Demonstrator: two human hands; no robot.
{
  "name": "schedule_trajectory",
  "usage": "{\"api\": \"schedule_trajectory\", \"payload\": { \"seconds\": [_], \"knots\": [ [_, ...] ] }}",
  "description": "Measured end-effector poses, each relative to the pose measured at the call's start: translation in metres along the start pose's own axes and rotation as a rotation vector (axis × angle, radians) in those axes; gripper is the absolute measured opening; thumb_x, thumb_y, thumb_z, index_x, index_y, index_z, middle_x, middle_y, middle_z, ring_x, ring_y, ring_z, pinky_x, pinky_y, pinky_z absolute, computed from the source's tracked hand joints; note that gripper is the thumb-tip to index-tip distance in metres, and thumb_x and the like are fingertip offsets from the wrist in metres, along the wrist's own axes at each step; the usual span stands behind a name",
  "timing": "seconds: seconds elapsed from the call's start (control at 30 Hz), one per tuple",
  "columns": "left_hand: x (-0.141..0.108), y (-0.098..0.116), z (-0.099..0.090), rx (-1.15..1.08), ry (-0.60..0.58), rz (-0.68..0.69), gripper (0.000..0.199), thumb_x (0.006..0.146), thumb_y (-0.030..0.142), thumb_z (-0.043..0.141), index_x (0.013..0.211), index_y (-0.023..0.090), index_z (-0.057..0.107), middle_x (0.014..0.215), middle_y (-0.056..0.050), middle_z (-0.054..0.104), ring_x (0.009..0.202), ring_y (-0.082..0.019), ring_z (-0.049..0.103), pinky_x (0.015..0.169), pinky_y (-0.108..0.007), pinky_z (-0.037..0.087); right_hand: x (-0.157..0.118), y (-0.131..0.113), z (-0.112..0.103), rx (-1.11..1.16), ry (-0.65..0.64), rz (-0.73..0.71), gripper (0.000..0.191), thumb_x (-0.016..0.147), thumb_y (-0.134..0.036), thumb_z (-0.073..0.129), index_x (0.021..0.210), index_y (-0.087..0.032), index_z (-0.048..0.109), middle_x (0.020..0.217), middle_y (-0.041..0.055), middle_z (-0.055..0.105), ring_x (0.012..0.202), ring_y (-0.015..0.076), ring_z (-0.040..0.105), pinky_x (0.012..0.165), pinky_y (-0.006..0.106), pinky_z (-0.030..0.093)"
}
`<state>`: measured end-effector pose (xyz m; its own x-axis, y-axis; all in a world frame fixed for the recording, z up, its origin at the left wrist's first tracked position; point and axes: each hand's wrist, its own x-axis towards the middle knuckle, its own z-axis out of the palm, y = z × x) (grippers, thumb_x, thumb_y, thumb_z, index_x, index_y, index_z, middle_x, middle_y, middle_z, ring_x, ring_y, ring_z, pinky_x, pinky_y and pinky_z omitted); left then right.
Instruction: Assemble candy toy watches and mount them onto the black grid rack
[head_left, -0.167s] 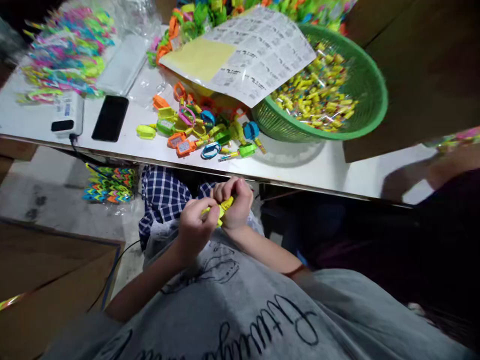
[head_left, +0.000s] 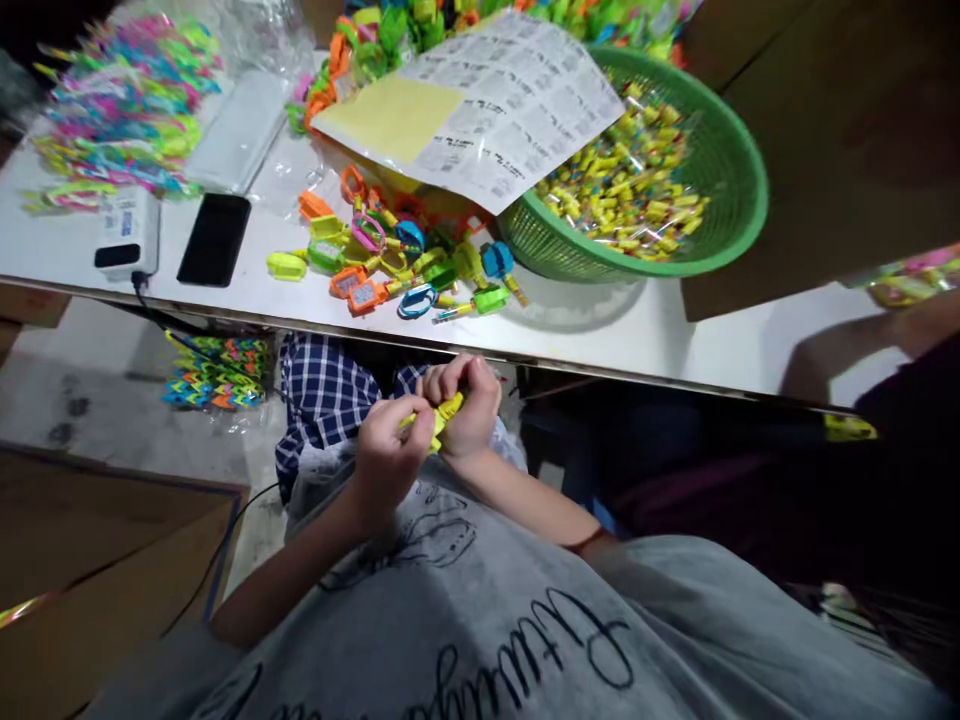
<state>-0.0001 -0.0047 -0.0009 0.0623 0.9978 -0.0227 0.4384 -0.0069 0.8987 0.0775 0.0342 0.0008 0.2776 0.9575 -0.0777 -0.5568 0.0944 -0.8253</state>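
Both hands are together over my lap, in front of the table edge. My left hand (head_left: 391, 452) has its fingers closed on a small yellow plastic piece (head_left: 448, 408). On the other side of that piece, my right hand (head_left: 471, 405) is curled with its thumb pressed to the fingers, holding it too. Much of the piece is hidden by the fingers. Beyond the hands, a loose pile of orange, green, yellow, pink and blue plastic pieces (head_left: 367, 294) lies near the table's front edge.
On the table (head_left: 300, 308) are a green basket (head_left: 727, 250) of small yellow wrapped items, a printed sheet (head_left: 517, 110), a black phone (head_left: 214, 240), a white device (head_left: 129, 225) and colourful bagged pieces (head_left: 120, 110). Another person's arm (head_left: 930, 325) is at the right.
The view has shifted slightly, so the table items appear a little further left. A yellow item now shows below the table edge at the right. My hands keep their grip.
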Motion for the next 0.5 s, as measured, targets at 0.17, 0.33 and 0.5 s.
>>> {"api": "schedule_trajectory", "payload": {
  "seconds": [0.17, 0.33, 0.5],
  "knots": [
    [0.0032, 0.0006, 0.0009, -0.031, -0.012, -0.019, 0.027, 0.082, 0.033, 0.041, 0.067, 0.018, 0.057, 0.062, -0.001, 0.059, 0.061, -0.014, 0.05, 0.059, -0.026, 0.038, 0.0003, 0.0009, -0.0006, 0.063, 0.016, -0.032, 0.043, 0.081, -0.045, 0.043, 0.047, -0.022, 0.032, 0.034, -0.0085, 0.024, 0.032, 0.007, 0.022, 0.036, 0.023, 0.023],
    [0.0034, 0.0029, 0.0011, -0.061, -0.042, -0.078, 0.027, 0.081, 0.034, 0.041, 0.065, 0.018, 0.056, 0.059, -0.001, 0.055, 0.059, -0.014, 0.048, 0.055, -0.025, 0.037, 0.0005, 0.0035, -0.002, 0.133, 0.005, -0.049, 0.04, 0.081, -0.041, 0.045, 0.047, -0.022, 0.033, 0.035, -0.0081, 0.025, 0.032, 0.007, 0.024, 0.037, 0.022, 0.023],
    [0.0085, -0.0062, 0.0037, -0.152, -0.063, -0.132, 0.035, 0.085, 0.04, 0.039, 0.064, 0.017, 0.053, 0.055, 0.001, 0.047, 0.054, -0.012, 0.043, 0.05, -0.023, 0.035, 0.007, 0.0076, -0.009, -0.101, -0.022, 0.004, 0.043, 0.083, -0.047, 0.045, 0.05, -0.022, 0.034, 0.042, -0.0069, 0.03, 0.038, 0.0077, 0.029, 0.04, 0.022, 0.026]
  ]
}}
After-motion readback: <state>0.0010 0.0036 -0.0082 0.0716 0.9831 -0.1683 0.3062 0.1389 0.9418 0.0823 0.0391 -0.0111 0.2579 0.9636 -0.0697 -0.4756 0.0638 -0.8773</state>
